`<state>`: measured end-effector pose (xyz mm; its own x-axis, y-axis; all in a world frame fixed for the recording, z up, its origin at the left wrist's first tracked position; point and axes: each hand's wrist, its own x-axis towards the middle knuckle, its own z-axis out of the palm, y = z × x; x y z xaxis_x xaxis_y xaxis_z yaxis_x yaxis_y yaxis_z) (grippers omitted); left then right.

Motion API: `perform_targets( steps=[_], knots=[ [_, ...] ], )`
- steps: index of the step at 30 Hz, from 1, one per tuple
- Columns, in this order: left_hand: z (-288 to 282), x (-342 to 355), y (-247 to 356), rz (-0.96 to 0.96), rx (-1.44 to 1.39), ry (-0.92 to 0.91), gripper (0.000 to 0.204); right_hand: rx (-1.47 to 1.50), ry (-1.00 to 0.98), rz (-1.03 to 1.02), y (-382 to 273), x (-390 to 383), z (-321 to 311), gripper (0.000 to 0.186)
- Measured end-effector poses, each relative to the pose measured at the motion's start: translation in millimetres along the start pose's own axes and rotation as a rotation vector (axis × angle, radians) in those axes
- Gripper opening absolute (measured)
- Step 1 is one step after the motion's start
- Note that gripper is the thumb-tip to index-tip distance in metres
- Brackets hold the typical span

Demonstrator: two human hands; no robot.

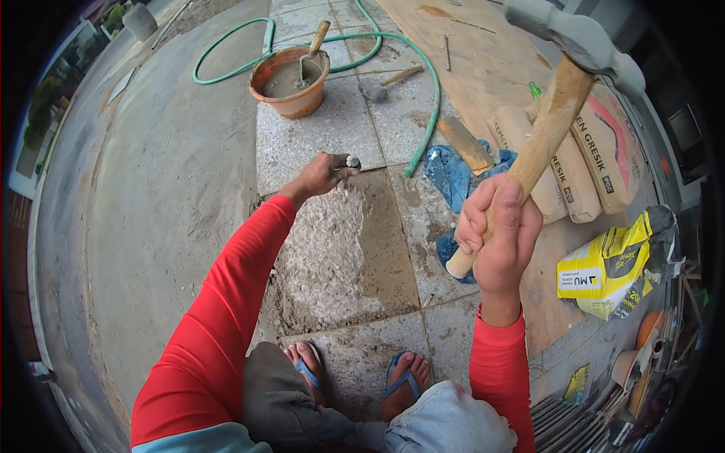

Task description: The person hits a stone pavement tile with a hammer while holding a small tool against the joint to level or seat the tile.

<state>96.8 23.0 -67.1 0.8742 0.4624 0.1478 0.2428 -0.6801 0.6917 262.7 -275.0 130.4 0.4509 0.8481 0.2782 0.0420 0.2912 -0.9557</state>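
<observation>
My right hand (504, 230) is wrapped round the wooden handle of a hammer (547, 124), raised with its grey metal head at the upper right. At the far edge of a recessed square in the paving, my left hand (326, 175) is closed on what looks like a chisel (353, 161). Only its round metal end shows; the rest is hidden by my hand. The recessed square (325, 264) has a rough, pale, chipped surface, with a smoother brown strip (389, 249) along its right side. Speckled grey tiles (347, 355) border it.
Beyond my left hand stands an orange-brown basin (306, 102) of wet mortar with a trowel (313, 49) in it. A hammer with a dark head (372, 90) and a green hose (434, 113) lie nearby. Cement sacks (604, 158), blue cloth (445, 177) and a yellow bag (608, 264) are on the right.
</observation>
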Motion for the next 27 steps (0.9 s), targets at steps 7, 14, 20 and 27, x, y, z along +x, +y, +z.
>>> perform_targets(
  steps=[7, 14, 20, 27],
  knots=[
    [1.5, -14.0, 17.2, -0.052, -0.043, -0.008, 0.022, -0.693, -0.166, 0.146, 112.6, -26.4, 27.4, 0.052],
    [-2.1, -0.6, 17.8, -0.074, -0.029, -0.063, 0.018, -0.106, -0.076, 0.211, 16.0, -12.4, -0.9, 0.048],
    [3.5, -0.5, 9.0, -0.012, -0.028, -0.069, 0.019, -0.037, 0.089, -0.247, 65.6, -11.3, 21.8, 0.048],
    [4.1, -3.1, 23.2, -0.044, -0.091, 0.044, 0.019, -0.307, -0.066, 0.589, 89.7, -42.6, -7.6, 0.050]
  ],
)
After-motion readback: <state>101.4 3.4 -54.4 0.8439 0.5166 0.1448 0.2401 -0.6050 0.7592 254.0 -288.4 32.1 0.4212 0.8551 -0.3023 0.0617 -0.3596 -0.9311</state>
